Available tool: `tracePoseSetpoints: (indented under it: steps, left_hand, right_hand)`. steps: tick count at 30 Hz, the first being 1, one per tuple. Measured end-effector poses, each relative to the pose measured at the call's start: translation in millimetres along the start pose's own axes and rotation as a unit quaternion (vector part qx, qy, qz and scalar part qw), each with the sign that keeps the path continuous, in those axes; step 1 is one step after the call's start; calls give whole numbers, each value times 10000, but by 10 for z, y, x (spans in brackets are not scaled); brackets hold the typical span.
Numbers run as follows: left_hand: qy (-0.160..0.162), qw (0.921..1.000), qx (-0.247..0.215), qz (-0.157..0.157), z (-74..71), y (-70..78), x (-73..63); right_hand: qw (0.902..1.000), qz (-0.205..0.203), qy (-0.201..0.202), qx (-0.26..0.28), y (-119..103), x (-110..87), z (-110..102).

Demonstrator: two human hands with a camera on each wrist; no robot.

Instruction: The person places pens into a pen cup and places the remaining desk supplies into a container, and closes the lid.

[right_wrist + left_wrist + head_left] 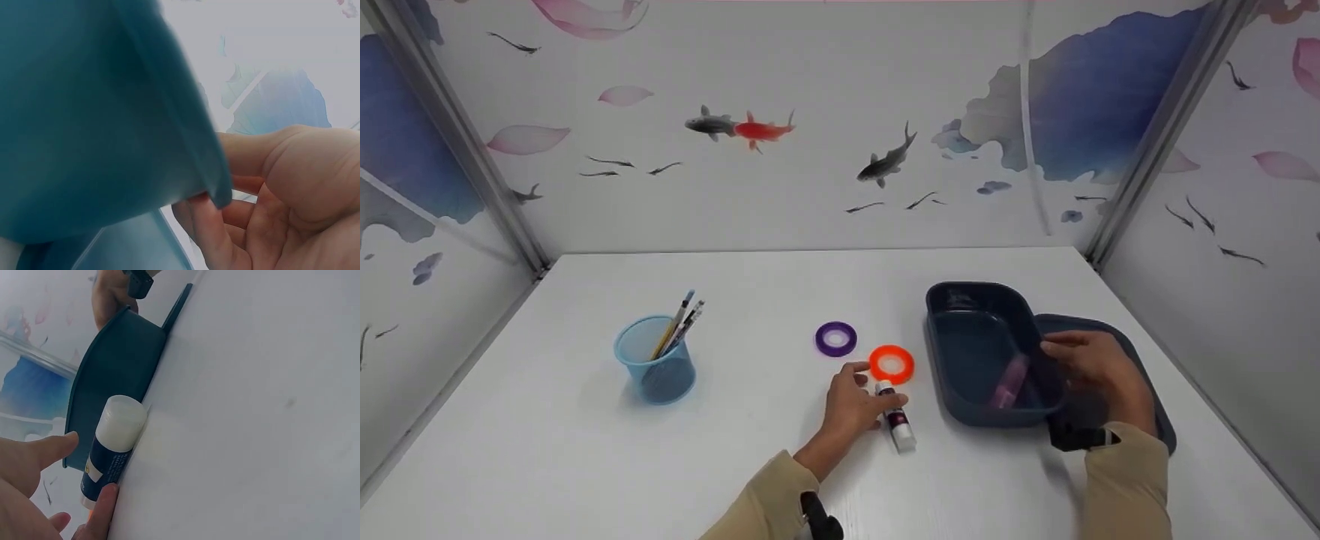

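A glue stick [898, 421] with a white cap and dark label lies on the white table, left of a dark blue plastic box [952, 375]. My left hand [851, 409] is spread over it. In the left wrist view, one finger touches the glue stick [115, 439] near its lower end, while the thumb stands apart from it. My right hand [1099, 371] pinches the box's right rim, as the right wrist view shows at the box edge [216, 185]. Inside the box lies a pink, pen-like object [1010, 381]. A dark blue lid [1140, 375] lies partly behind the right hand.
An orange tape ring [910, 365] sits just beyond the left fingertips, with a purple tape ring [820, 341] farther back. To the left stands a light blue mesh cup [660, 379] holding several pencils [679, 330]. Painted panels [810, 210] border the table at the back and sides.
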State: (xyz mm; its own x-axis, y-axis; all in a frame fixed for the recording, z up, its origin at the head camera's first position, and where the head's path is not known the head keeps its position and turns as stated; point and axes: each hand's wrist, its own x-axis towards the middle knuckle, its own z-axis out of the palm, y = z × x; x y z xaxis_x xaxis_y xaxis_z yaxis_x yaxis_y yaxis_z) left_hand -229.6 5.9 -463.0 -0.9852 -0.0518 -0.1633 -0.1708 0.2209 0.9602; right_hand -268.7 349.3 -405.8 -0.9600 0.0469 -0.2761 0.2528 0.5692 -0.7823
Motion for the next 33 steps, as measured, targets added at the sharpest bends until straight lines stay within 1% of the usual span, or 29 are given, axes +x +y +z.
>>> tracePoseSetpoints:
  steps: [4,8,11,16,19,24,28,33]
  left_hand:
    - [-12,9992,356,184,23,-6,-6]
    - [-33,9951,899,421,27,-7,-19]
    - [-122,9933,1040,492,8,6,-24]
    - [-498,9945,878,273,-54,45,-26]
    - [-636,9946,804,132,-80,55,-22]
    - [-635,9950,769,55,-88,48,-13]
    - [-603,9953,756,94,-92,36,-11]
    - [-617,9959,626,190,-103,13,-17]
  right_hand:
    - [9999,-4,8,-119,-10,-8,-4]
    - [9998,58,98,-147,-11,-8,-1]
    - [9998,79,157,-107,-12,-2,-1]
    - [9999,27,135,-81,-8,13,-7]
    - [9999,26,130,-100,-7,20,-8]
    - [9998,35,141,-147,-4,23,-7]
    - [9998,19,126,-121,-1,16,-5]
    - [9998,5,157,-79,-12,8,-7]
